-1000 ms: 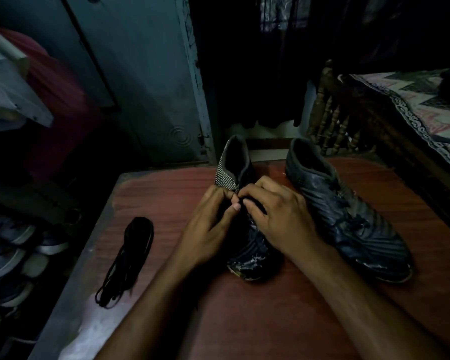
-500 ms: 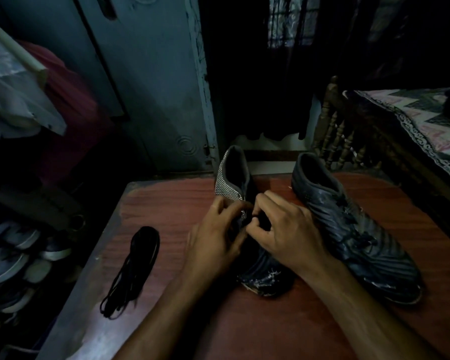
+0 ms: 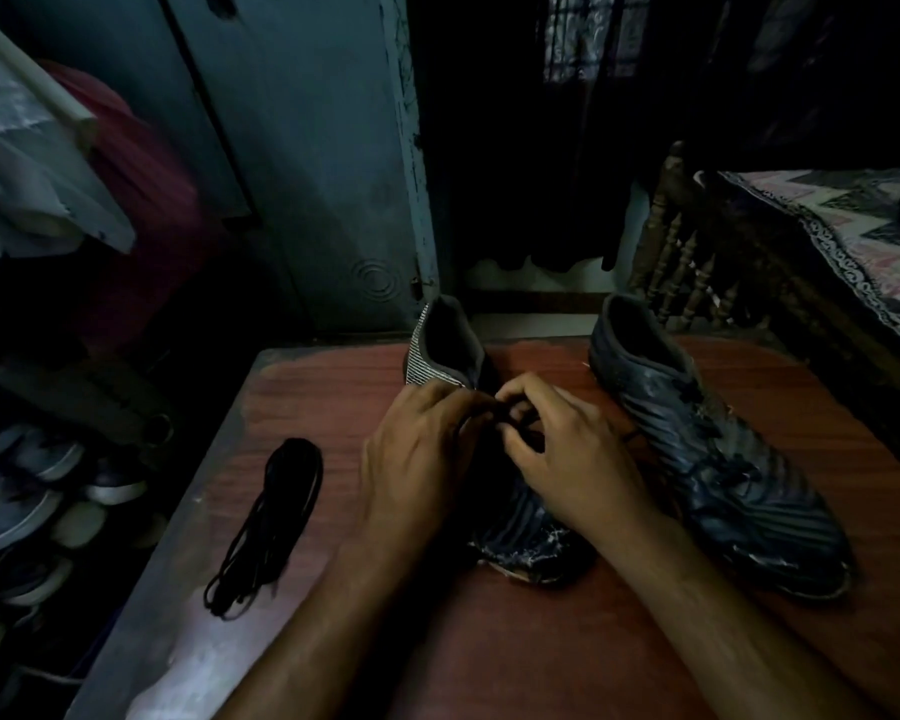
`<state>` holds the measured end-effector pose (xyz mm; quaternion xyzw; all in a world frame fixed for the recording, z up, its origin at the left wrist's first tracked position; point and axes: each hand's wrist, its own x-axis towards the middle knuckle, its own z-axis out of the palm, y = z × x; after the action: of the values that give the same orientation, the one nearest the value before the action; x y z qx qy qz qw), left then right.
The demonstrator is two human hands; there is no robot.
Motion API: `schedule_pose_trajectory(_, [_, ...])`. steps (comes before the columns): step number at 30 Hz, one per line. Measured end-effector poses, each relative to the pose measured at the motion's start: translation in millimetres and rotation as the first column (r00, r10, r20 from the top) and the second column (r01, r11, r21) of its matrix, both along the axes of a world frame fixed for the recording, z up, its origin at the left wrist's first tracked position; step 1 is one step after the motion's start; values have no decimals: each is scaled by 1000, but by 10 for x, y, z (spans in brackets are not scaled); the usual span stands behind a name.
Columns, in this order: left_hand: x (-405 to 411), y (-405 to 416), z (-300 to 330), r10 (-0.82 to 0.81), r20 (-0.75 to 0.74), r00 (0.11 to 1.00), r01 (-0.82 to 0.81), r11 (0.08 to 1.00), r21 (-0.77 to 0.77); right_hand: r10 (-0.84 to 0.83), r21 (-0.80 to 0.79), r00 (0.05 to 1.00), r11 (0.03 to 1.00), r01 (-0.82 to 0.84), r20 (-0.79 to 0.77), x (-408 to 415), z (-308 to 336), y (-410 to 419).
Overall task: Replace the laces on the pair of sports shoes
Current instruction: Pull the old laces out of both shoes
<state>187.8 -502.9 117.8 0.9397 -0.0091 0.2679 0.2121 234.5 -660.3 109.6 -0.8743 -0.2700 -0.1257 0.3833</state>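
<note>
Two dark sports shoes stand on a reddish wooden table (image 3: 489, 641), toes toward me. Over the laced top of the left shoe (image 3: 520, 537) both hands meet. My left hand (image 3: 417, 459) and my right hand (image 3: 578, 459) each have fingers curled, pinching the dark lace of that shoe near its tongue; the lace itself is mostly hidden between the fingers. The right shoe (image 3: 713, 454) sits untouched beside my right hand, with its lace in place. A bundle of black spare laces (image 3: 271, 517) lies on the table to the left of my left hand.
A blue-grey door (image 3: 307, 174) stands behind the table. Several shoes (image 3: 32, 491) are stacked on the floor at the left below hanging clothes. A bed with a patterned cover (image 3: 842, 236) and a turned wooden frame is at the right.
My fingers have shifted on the left shoe's lace, with the right fingers now curled higher over the knot area. The view has tilted up slightly. The spare laces and the right shoe have not moved.
</note>
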Motion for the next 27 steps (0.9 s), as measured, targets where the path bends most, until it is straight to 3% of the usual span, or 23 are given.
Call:
schedule_pose_trajectory(7, [-60, 16, 103, 118, -170, 978, -118, 993, 8, 30, -33, 999, 999, -29, 37, 11, -10, 13])
schedule_pose_trajectory(10, [-48, 17, 62, 148, -226, 963, -181, 975, -130, 27, -37, 998, 999, -25, 58, -9, -16, 37])
schedule_pose_trajectory(12, [-21, 39, 18, 66, -294, 954, -191, 886, -422, 14, -42, 997, 999, -11, 81, -18, -22, 57])
schedule_pose_trajectory(14, [-21, 29, 37, -71, -307, 949, -187, 658, -730, -1, -21, 995, 1000, 4, 100, -18, -27, 63])
schedule_pose_trajectory(16, [-43, -4, 78, -158, -279, 947, -184, 442, -878, -10, 12, 995, 1000, 9, 104, -9, -22, 53])
schedule_pose_trajectory(17, [-52, -15, 101, -176, -272, 946, -187, 388, -902, -7, 29, 995, 1000, 4, 103, -4, -18, 47])
schedule_pose_trajectory(21, [-73, -29, 149, -203, -223, 953, -158, 295, -942, -1, 58, 995, 998, -5, 97, 26, -24, 33])
schedule_pose_trajectory(27, [-117, -126, 170, -333, -111, 936, -24, 256, -966, -31, 77, 995, 997, 24, 93, 67, -50, -11])
